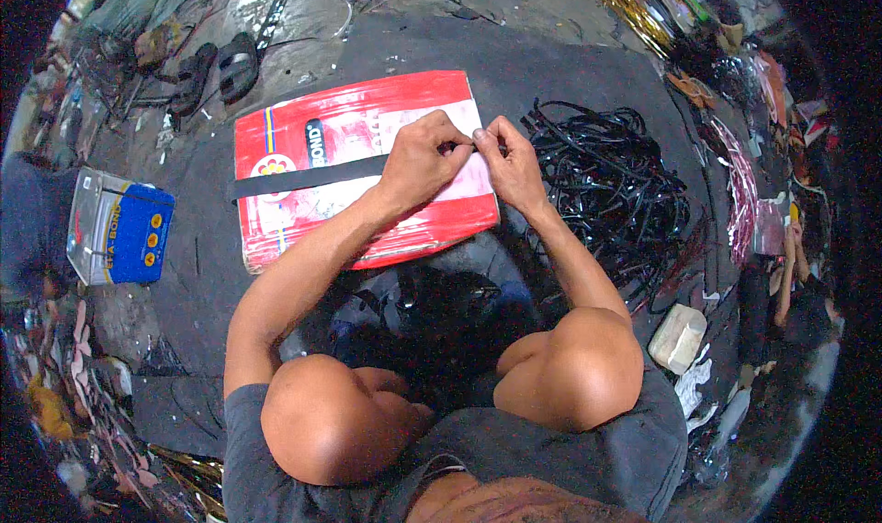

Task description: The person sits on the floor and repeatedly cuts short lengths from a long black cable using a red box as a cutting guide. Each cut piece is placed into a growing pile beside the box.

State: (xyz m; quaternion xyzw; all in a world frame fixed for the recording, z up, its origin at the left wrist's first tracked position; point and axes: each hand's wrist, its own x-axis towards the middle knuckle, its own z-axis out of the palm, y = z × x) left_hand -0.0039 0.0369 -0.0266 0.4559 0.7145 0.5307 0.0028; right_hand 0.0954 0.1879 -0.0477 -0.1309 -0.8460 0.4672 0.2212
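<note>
In front of my bent knees lies a flat red and white pack [344,100], wrapped in shiny, creased material. A black strap [312,175] runs across it from its left edge to beneath my left hand. My left hand [424,160] is closed over the strap near the pack's right side, thumb and fingers pinched. Beside it, my right hand [511,166] pinches at the pack's right edge. A small dark bit in line with the strap shows between the two sets of fingertips; the fingers mostly cover it.
A tangled heap of glossy black strips [611,178] lies right of the pack. On the left stands a blue and clear container [138,233]. Black sandals [238,68] are at the far left, a pale block [677,338] near my right knee. Scraps litter the edges; another person's arm [788,266] shows far right.
</note>
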